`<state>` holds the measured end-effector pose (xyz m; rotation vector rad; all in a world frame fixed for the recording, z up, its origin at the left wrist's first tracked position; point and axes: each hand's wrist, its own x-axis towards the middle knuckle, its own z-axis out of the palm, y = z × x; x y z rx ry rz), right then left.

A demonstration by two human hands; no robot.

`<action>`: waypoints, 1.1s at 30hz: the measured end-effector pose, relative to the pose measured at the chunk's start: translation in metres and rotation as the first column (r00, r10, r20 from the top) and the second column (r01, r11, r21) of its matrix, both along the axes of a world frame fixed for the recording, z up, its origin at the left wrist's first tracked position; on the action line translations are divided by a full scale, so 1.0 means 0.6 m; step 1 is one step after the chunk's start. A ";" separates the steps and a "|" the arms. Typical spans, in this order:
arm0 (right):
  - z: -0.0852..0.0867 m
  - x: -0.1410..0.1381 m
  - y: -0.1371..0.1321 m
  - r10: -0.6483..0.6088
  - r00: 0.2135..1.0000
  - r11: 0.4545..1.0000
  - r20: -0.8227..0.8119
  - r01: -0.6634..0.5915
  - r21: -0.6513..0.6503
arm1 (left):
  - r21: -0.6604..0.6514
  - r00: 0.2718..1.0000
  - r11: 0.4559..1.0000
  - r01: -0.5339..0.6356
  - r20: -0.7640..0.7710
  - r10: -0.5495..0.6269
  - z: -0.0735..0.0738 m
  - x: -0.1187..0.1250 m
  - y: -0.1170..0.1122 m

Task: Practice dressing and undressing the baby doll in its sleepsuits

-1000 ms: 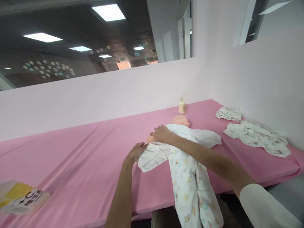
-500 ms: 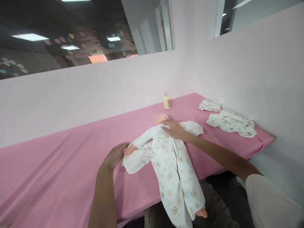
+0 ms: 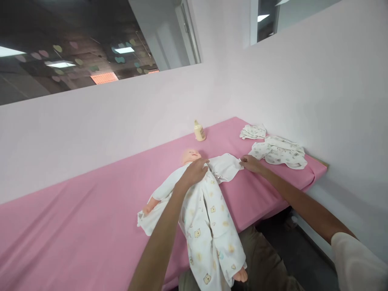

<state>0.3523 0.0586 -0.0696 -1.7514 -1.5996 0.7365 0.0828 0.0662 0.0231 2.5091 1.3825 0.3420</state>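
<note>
A baby doll [image 3: 191,155] lies on its back at the table's edge, its lower legs over my lap. It wears patterned white trousers [image 3: 209,226] and a white shirt [image 3: 169,182] whose front is partly spread open. My left hand [image 3: 195,171] is closed on the shirt near the doll's chest and shoulder, the fingertips partly hidden. With bent fingers, my right hand [image 3: 251,163] pinches the end of the shirt's sleeve [image 3: 226,166], stretched out to the right. The doll's left-side arm [image 3: 150,205] shows its bare hand; its other arm is hidden.
A pale yellow pump bottle [image 3: 199,131] stands by the wall behind the doll. Folded patterned baby clothes [image 3: 280,151] and a smaller folded cloth [image 3: 253,131] lie at the right end of the pink-covered table [image 3: 91,218]. White walls border the back and right.
My left hand has moved from the doll's hand to its chest. My right hand has gone from the chest out to the sleeve and taken hold of its end. The view has shifted right.
</note>
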 end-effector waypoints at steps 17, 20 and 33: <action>0.015 0.085 0.047 -0.450 0.884 0.893 0.124 0.444 0.075 | -0.062 0.942 0.996 -0.060 -0.333 0.036 -0.016 0.008 0.030; 0.005 0.079 0.036 -0.384 0.859 0.916 0.337 0.400 0.026 | -0.056 0.940 0.997 -0.051 -0.341 0.029 -0.012 0.010 0.031; 0.018 -0.100 0.047 0.057 0.903 0.991 0.427 -0.102 0.082 | -0.047 0.863 0.995 0.084 -0.496 -0.096 -0.064 0.116 0.068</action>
